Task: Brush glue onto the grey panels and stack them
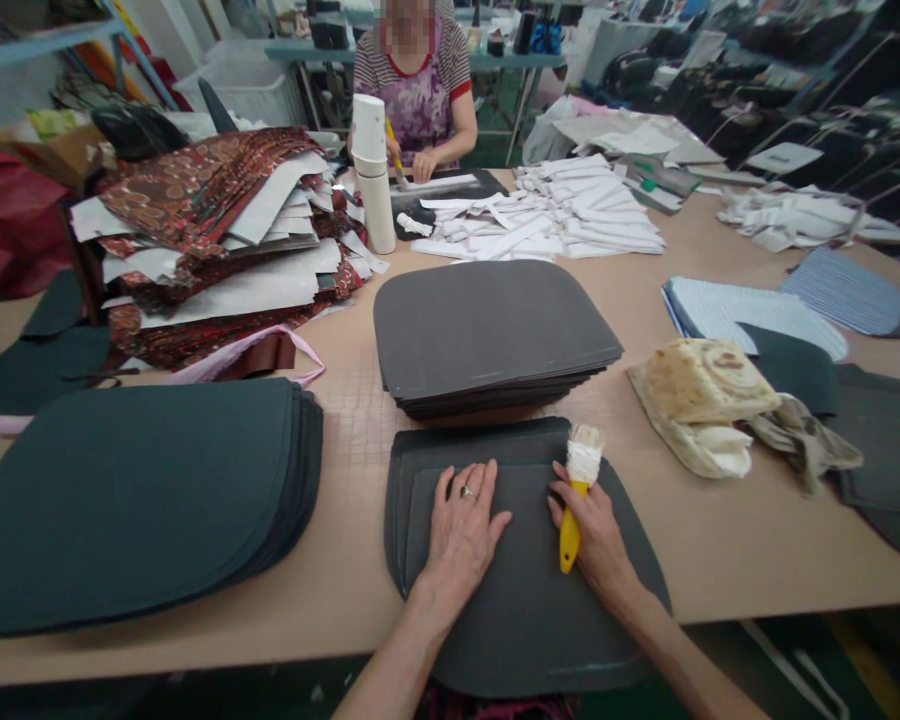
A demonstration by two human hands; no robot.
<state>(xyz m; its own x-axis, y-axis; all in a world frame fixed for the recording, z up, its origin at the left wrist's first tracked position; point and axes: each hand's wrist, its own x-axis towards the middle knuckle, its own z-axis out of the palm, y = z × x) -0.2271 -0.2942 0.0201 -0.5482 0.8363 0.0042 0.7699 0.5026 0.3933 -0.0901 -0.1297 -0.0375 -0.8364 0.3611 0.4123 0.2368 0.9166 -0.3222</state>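
Dark grey panels with rounded corners [525, 600] lie in front of me, overhanging the table's near edge. My left hand [465, 525] rests flat on them, fingers spread, a ring on one finger, nothing held. On their right part is my right hand [589, 520], holding a yellow-handled brush [571, 530] between thumb and fingers. The brush's pale bristles point away from me, and white wrapping covers its neck. Just beyond the panels stands a thick stack of grey panels [487, 325].
A dark green stack [127, 490] sits at left, patterned pieces [210, 210] behind it. A stained cloth bundle [701, 400] lies right. Across the table [727, 540], a person [412, 110] works with a brush near white strips [570, 210] and a tall white container [376, 205].
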